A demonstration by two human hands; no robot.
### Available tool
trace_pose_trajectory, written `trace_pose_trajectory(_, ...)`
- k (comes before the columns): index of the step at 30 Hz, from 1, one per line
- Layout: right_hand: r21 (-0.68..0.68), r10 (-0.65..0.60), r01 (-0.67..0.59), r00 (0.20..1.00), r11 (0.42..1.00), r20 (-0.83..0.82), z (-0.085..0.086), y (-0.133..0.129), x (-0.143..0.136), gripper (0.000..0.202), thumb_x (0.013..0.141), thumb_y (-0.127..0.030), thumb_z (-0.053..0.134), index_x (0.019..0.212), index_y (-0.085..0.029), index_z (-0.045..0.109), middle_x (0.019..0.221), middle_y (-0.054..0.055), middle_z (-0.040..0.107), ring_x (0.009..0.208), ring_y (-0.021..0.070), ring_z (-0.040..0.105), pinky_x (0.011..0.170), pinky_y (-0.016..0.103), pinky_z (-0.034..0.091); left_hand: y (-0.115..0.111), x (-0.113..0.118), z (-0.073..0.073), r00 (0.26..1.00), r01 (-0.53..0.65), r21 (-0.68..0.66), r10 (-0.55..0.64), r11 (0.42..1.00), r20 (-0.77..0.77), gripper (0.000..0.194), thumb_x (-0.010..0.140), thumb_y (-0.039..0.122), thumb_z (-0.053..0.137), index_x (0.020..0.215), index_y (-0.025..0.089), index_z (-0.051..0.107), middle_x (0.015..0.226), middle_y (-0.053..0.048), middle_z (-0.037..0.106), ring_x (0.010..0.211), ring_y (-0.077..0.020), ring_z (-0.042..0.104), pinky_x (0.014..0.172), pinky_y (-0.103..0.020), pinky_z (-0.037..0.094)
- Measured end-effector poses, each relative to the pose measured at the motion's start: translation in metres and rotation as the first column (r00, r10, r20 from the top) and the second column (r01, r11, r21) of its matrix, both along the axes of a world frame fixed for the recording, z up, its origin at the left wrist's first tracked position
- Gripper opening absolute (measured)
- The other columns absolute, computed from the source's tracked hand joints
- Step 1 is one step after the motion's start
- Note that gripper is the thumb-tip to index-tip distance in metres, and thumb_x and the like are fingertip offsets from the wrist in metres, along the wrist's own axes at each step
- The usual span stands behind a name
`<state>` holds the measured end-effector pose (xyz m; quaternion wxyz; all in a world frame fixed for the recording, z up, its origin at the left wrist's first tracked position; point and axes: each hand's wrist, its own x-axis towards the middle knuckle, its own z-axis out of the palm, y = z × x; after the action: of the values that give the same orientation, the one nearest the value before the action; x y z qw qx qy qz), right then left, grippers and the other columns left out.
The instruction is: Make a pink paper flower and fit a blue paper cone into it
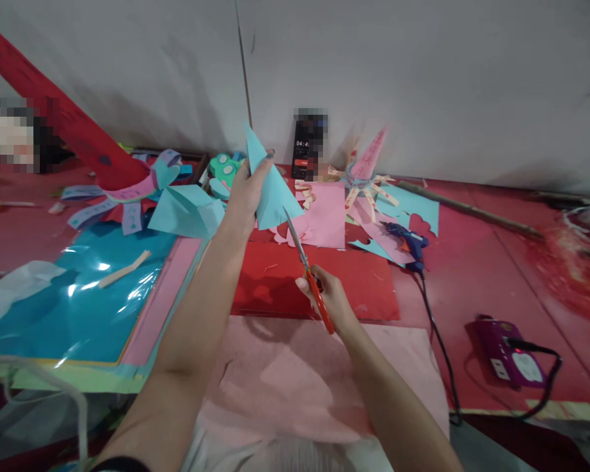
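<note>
A folded sheet of light blue paper (274, 196) is held up by my left hand (252, 183), its fingers closed on the paper's left side. My right hand (328, 295) grips orange-handled scissors (305, 262), fingers through the handles. The blade tips reach the lower right edge of the blue paper; whether they are cutting into it I cannot tell. Just left of my left hand stands another folded light blue paper piece (184, 211). Red sheets (364, 282) lie on the table below the scissors.
A phone (302, 147) leans on the wall. At right are a pink paper cone (371, 154), a blue glue gun (408, 242), its cord and a purple power socket (509, 351). A red cone (118, 160) and plastic-covered blue sheets (88, 301) are left. Paper scraps (327, 210) lie behind the scissors.
</note>
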<state>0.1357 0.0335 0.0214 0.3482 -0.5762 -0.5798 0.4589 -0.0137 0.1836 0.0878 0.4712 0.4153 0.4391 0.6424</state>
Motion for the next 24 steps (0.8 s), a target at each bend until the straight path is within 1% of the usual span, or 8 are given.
trace_pose_trajectory(4, 0.009, -0.003, 0.003, 1.0, 1.0, -0.018, -0.0014, -0.0001, 0.0006, 0.045, 0.072, -0.059, 0.058, 0.064, -0.02, 0.038, 0.057, -0.006, 0.028, 0.053, 0.008, 0.028, 0.051, 0.024, 0.023, 0.0019, -0.0019, -0.0013, 1.0, 0.024, -0.013, -0.024, 1.0, -0.013, 0.039, 0.07, 0.049, 0.068, 0.093, 0.019, 0.062, 0.09, -0.009, 0.064, 0.106, -0.0301, 0.059, 0.084, -0.045, 0.049)
trace_pose_trajectory(8, 0.012, -0.004, 0.004, 1.0, 1.0, -0.01, -0.0014, -0.0002, 0.0005, 0.044, 0.072, -0.058, 0.058, 0.064, -0.02, 0.038, 0.058, -0.006, 0.028, 0.053, 0.0082, 0.028, 0.051, 0.024, 0.023, 0.001, -0.0016, -0.0016, 0.999, 0.032, -0.01, -0.032, 0.999, -0.005, 0.037, 0.072, 0.047, 0.067, 0.095, 0.018, 0.062, 0.088, -0.009, 0.064, 0.105, -0.0304, 0.06, 0.085, -0.045, 0.049)
trace_pose_trajectory(13, 0.006, -0.005, 0.005, 1.0, 1.0, -0.018, -0.0011, -0.0003, 0.0008, 0.043, 0.072, -0.058, 0.058, 0.064, -0.02, 0.038, 0.058, -0.006, 0.028, 0.053, 0.0082, 0.027, 0.051, 0.024, 0.023, -0.0017, 0.0, 0.0017, 0.999, 0.042, -0.027, -0.041, 0.999, 0.01, 0.032, 0.073, 0.044, 0.066, 0.093, 0.019, 0.062, 0.086, -0.008, 0.064, 0.106, -0.03, 0.06, 0.086, -0.045, 0.049)
trace_pose_trajectory(21, -0.003, -0.013, 0.013, 1.0, 1.0, -0.015, -0.0031, -0.0006, 0.0007, 0.043, 0.072, -0.058, 0.058, 0.064, -0.02, 0.038, 0.057, -0.006, 0.028, 0.052, 0.0081, 0.027, 0.05, 0.023, 0.022, 0.0016, -0.0042, 0.0004, 1.0, 0.025, -0.025, -0.025, 0.999, 0.009, 0.038, 0.071, 0.047, 0.068, 0.095, 0.018, 0.062, 0.088, -0.008, 0.065, 0.106, -0.0297, 0.06, 0.084, -0.045, 0.05)
trace_pose_trajectory(24, -0.007, -0.01, 0.01, 1.0, 1.0, -0.018, -0.0024, -0.0008, 0.0004, 0.042, 0.072, -0.056, 0.059, 0.064, -0.02, 0.039, 0.057, -0.006, 0.028, 0.053, 0.0081, 0.027, 0.05, 0.023, 0.022, 0.0007, -0.0026, -0.0001, 0.999, 0.035, -0.03, -0.035, 0.999, 0.018, 0.036, 0.071, 0.045, 0.069, 0.095, 0.019, 0.063, 0.089, -0.007, 0.066, 0.104, -0.0285, 0.061, 0.082, -0.042, 0.051)
